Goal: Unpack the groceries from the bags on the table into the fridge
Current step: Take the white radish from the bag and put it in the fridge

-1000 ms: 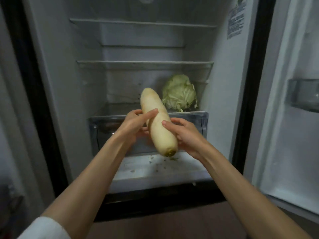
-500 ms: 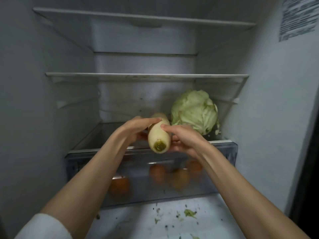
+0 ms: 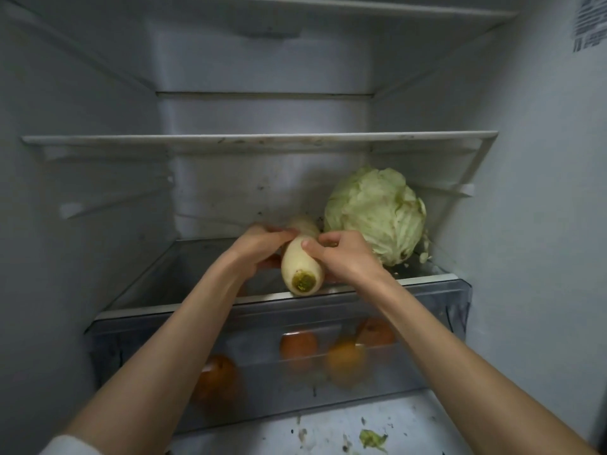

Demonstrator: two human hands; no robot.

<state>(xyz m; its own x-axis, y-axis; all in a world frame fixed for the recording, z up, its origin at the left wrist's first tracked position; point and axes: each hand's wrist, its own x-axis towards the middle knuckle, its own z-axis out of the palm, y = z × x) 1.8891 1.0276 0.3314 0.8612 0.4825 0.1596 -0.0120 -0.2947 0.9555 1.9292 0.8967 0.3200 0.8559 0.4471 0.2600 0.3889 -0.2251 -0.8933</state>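
We've got the radish [image 3: 300,264] in both hands, lying lengthwise on the glass shelf [image 3: 184,274] of the fridge [image 3: 542,192], cut stem end facing us at the shelf's front edge, tip pointing toward the back. Our left hand [image 3: 259,246] curls round its left side w/ fingers over the top; our right hand [image 3: 341,254] grips the right side, thumb pressed on top. Cabbage [image 3: 377,215] sits just beside it on the same shelf, back right; can't tell if the two touch. Below the shelf, a clear drawer [image 3: 131,349] w/ several orange-red round fruits [image 3: 298,344] inside, blurry thru the plastic. Green leaf scraps [image 3: 372,438] on the fridge floor in front of the drawer. Upper shelf [image 3: 256,139] above our hands.
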